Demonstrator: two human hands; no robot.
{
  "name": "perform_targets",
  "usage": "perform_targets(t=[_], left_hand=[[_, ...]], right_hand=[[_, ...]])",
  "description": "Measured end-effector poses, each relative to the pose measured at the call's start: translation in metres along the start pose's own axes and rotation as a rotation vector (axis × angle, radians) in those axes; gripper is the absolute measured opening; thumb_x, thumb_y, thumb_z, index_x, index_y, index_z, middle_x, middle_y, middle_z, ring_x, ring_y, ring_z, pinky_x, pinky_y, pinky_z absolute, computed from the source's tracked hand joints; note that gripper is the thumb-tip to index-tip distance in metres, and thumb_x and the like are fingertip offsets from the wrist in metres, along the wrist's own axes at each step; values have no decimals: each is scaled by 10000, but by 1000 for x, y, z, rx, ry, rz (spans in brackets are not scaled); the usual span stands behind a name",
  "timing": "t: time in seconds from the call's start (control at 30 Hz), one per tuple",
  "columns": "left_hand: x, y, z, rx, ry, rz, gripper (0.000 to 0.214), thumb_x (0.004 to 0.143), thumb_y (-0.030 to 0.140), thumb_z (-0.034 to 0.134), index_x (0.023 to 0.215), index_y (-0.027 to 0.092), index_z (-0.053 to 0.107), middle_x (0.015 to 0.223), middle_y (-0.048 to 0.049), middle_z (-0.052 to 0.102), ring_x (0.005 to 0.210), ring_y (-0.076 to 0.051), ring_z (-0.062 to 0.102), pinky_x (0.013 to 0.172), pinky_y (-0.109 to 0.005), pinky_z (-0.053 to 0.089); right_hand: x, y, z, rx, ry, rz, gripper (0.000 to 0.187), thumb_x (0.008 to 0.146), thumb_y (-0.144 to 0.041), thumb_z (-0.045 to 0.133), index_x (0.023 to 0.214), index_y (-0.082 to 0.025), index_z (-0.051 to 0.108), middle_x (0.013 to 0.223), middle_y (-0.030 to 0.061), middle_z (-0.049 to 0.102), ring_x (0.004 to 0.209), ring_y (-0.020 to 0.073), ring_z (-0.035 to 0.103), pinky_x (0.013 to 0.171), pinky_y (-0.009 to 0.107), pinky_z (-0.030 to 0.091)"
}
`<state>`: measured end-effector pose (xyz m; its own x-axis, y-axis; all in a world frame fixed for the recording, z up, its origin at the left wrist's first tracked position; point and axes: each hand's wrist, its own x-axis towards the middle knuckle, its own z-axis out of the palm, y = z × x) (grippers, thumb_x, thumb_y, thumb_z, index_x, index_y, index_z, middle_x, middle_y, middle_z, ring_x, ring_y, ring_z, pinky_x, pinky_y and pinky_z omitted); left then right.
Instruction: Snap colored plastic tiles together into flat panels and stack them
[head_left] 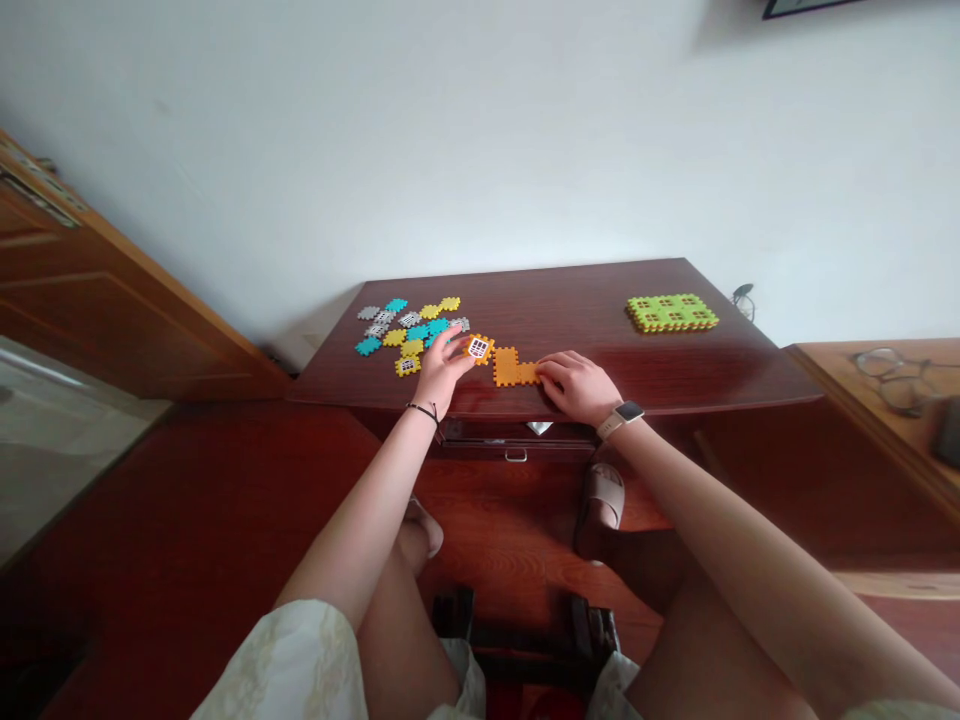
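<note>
An orange window tile (478, 347) was pinched between the fingertips of the left hand (442, 368), near the front edge of the desk (585, 300). The right hand (579, 386) was laid with bent fingers on the right end of the joined orange tiles (513, 368), just beside it; whether they were gripped could not be told. Loose tiles (409, 325) were spread toward the far left corner. A green panel (672, 313) was lying near the far right corner.

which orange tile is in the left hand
The orange tile with the white window insert, pinched in the left hand; the joined orange tiles touch the right hand.
</note>
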<state>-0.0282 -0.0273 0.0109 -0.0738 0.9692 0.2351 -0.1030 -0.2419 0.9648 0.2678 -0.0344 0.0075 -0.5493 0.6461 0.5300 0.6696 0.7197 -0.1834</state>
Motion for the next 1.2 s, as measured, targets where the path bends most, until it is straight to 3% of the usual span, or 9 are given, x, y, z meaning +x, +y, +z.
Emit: perform_targets(t=[0.13, 0.27, 0.37, 0.53, 0.7, 0.87, 1.07, 1.2], left_hand=[[-5, -14, 24, -59, 3, -70, 524, 842, 291, 842, 1327, 228, 652, 1348, -132, 778, 1260, -268, 763, 1145, -479, 595], [-3, -14, 41, 87, -71, 43, 305, 901, 296, 809, 1182, 220, 721, 1295, -119, 806, 1234, -268, 771, 1116, -459, 609], [-5, -5, 43, 245, -176, 161, 222, 951, 260, 755, 1170, 228, 768, 1287, -102, 813, 1199, -259, 779, 1085, -435, 616], [-7, 5, 34, 427, -246, 247, 303, 987, 242, 731, 1290, 247, 756, 1228, -93, 828, 1133, -246, 793, 984, -385, 626], [-7, 6, 34, 448, -260, 283, 363, 981, 198, 731, 1341, 245, 723, 1220, -87, 820, 1114, -225, 793, 983, -367, 626], [-12, 12, 41, 413, -311, 297, 464, 947, 132, 742, 1389, 264, 690, 1195, -67, 810, 1076, -204, 795, 997, -359, 640], [-16, 21, 43, 399, -320, 336, 440, 977, 182, 756, 1402, 263, 679, 1201, -72, 798, 1068, -199, 790, 1012, -364, 641], [-10, 15, 34, 429, -261, 321, 462, 984, 202, 764, 1428, 273, 659, 1231, -85, 787, 1130, -217, 777, 1018, -383, 637]], right_hand=[[1, 4, 3, 81, -30, -58, 286, 1089, -247, 566, 1220, -238, 820, 1296, 122, 811, 1168, 319, 720, 1032, 506, 610], [1, 4, 1, 126, -49, -106, 281, 1082, -233, 583, 1247, -261, 809, 1322, 106, 804, 1197, 313, 722, 1054, 504, 609], [0, 2, 0, 134, -56, -105, 282, 1081, -223, 582, 1259, -262, 797, 1331, 107, 801, 1199, 311, 719, 1061, 505, 606], [0, -1, -3, 114, -39, -73, 286, 1091, -258, 579, 1316, -243, 755, 1294, 128, 800, 1177, 317, 716, 1058, 495, 596], [2, -6, -9, 142, 4, -5, 329, 1105, -319, 576, 1400, -232, 691, 1301, 133, 794, 1184, 330, 725, 1057, 503, 593], [11, -17, -15, 308, 68, 97, 423, 1069, -350, 654, 1485, -280, 628, 1317, 90, 805, 1212, 314, 753, 1073, 489, 600], [27, -26, -9, 509, 23, 206, 384, 1015, -324, 696, 1393, -263, 688, 1077, 48, 843, 947, 250, 807, 913, 398, 642], [38, -26, -2, 561, 77, 251, 295, 1020, -354, 674, 1289, -250, 737, 1098, 68, 846, 975, 249, 802, 911, 400, 650]])
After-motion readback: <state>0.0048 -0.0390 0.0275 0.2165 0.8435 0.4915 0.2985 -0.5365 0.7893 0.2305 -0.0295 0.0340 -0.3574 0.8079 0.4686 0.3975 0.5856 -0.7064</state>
